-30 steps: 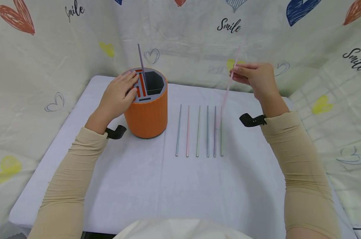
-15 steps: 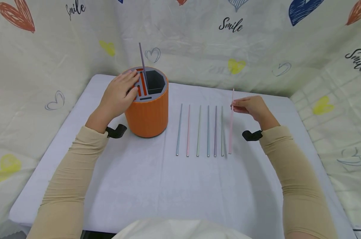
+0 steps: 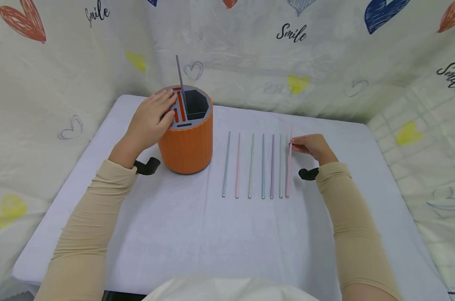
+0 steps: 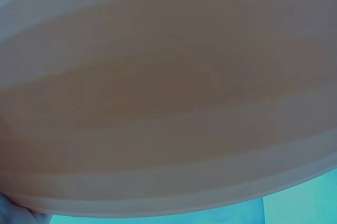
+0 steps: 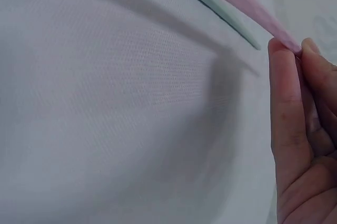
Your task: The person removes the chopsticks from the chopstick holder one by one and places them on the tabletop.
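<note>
My right hand (image 3: 310, 146) pinches a thin pink stick (image 3: 288, 175) between thumb and fingertips, near its far end. In the right wrist view the pink stick (image 5: 247, 0) slants above a pale green stick (image 5: 221, 13) and the white cloth. Several slim pastel sticks lie in a parallel row, the green one (image 3: 280, 167) nearest the held stick. At the left, my left hand (image 3: 150, 115) rests on the grey slotted top of an orange round holder (image 3: 186, 150). A purple stick (image 3: 179, 73) stands up out of this holder. The holder's wall (image 4: 168, 92) fills the left wrist view.
A white cloth (image 3: 174, 234) covers the table. Behind and beside it hangs a pale curtain (image 3: 242, 54) printed with hearts and "Smile". Other sticks in the row include a blue one (image 3: 226, 167) at the left end and a purple one (image 3: 272, 167).
My right hand has come down and nearer with the pink stick, from above the table's far edge to the right end of the row. My left hand has stayed on the holder.
</note>
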The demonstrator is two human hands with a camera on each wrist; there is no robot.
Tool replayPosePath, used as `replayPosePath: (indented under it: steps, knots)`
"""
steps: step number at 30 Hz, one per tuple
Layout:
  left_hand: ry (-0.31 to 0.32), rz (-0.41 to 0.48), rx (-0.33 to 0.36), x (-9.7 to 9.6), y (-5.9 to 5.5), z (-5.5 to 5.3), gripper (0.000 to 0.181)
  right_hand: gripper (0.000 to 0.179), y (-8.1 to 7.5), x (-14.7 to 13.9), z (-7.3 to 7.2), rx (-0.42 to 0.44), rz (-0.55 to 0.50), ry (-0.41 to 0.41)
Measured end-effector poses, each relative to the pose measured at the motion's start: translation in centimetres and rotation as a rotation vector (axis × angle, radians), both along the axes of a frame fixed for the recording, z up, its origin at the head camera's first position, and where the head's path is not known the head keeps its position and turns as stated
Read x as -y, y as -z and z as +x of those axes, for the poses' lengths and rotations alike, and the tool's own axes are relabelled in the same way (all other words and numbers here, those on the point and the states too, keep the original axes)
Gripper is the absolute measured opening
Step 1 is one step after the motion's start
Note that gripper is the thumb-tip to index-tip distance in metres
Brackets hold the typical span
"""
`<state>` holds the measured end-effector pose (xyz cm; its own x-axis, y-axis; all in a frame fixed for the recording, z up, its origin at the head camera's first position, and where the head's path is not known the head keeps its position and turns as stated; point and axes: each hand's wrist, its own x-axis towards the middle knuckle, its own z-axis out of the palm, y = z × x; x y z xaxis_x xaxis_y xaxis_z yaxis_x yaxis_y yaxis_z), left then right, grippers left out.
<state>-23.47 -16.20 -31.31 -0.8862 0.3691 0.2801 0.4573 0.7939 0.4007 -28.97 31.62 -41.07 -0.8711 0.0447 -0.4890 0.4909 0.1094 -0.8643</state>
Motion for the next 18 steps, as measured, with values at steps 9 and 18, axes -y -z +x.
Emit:
replayPosePath:
  steps: [9, 18]
  knots:
    - [-0.001, 0.001, 0.001, 0.0, 0.0, 0.0, 0.049, 0.007, 1.2, 0.3, 0.0, 0.076, 0.077, 0.068]
    - [0.002, 0.002, 0.004, 0.1, 0.2, -0.2, 0.05, 0.021, 2.4, 0.4, -1.5, 0.042, 0.352, 0.072]
